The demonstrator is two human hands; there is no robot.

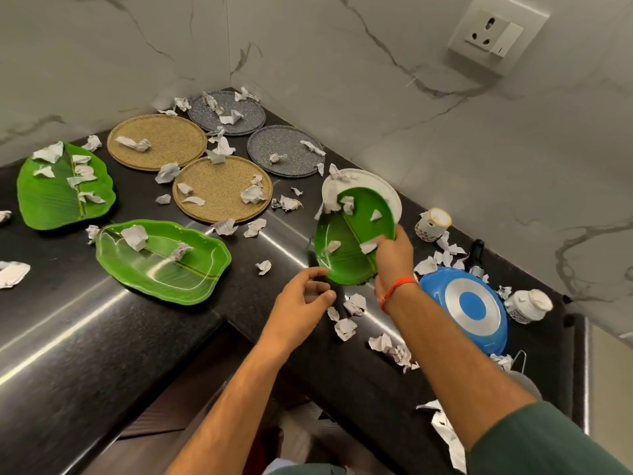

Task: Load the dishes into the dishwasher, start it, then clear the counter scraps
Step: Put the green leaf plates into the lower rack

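Note:
My right hand point(394, 260) grips the right edge of a green leaf-shaped plate point(349, 241) and holds it tilted above the black counter point(85, 337), paper scraps still on it. Behind it lies a white plate point(368, 181). My left hand point(305, 303) hovers just below the tilted plate's lower rim, fingers curled apart, holding nothing. Two more green leaf plates point(61, 193) point(164, 265), two tan round plates point(157, 142) point(222, 190) and two grey speckled plates point(227, 113) point(286, 150) lie flat on the counter, each dotted with crumpled paper scraps point(346, 329).
A blue pan point(466, 306) lies upside down at the right, with a black handle behind it. Two small patterned jars point(431, 224) point(529, 306) lie by the marble wall. A wall socket point(493, 36) is at the upper right. The counter forms an inside corner below my arms.

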